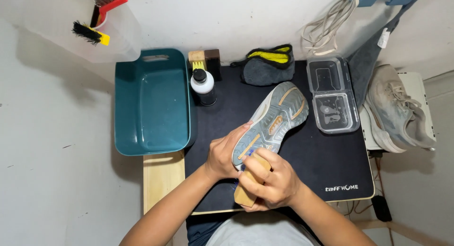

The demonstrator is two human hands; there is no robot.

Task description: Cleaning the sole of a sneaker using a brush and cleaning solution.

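Note:
My left hand (pixel 226 153) grips the heel end of a grey sneaker (pixel 275 118) held sole-up over a black mat (pixel 326 161). The sole is grey-blue with tan patches and points toward the far right. My right hand (pixel 273 179) is closed around a wooden-backed brush (pixel 247 193) with blue bristles, pressed against the heel part of the sole.
A teal plastic basin (pixel 151 101) sits at the left. A white bottle with a black cap (pixel 203 86), a grey and yellow cloth (pixel 267 64) and a clear plastic tray (pixel 331 94) lie at the back. A second sneaker (pixel 397 109) rests at the right. Brushes (pixel 99 19) stand in a translucent container upper left.

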